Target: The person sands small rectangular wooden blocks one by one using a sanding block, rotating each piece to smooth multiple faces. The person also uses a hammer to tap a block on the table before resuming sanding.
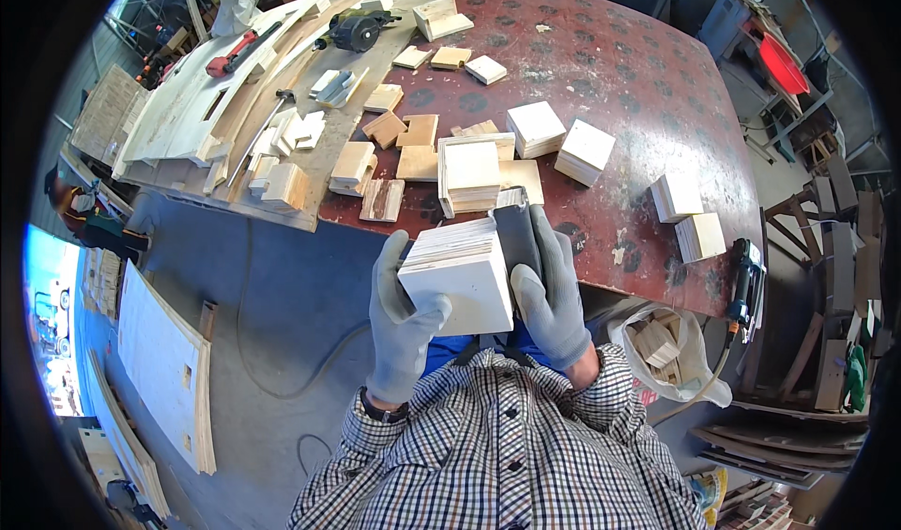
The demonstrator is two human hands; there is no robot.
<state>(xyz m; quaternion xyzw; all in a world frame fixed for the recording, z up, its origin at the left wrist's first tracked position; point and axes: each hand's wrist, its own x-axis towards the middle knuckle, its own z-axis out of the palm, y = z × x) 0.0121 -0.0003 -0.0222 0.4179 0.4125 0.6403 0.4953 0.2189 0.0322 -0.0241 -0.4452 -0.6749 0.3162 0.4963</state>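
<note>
Just off the near edge of the dark red table, I hold a stack of square plywood pieces in front of my body. My left hand, in a grey glove, grips its left side, with the thumb on the pale front face. My right hand, also gloved, is wrapped round a dark grey sanding block that lies along the stack's right side. Its fingers partly hide the sanding block. Beyond them stands another plywood stack on the table.
Plywood offcuts and pale blocks lie across the table. A black power tool and a red-handled tool rest on boards at the left. An air tool hangs at the right edge, above a white sack of offcuts.
</note>
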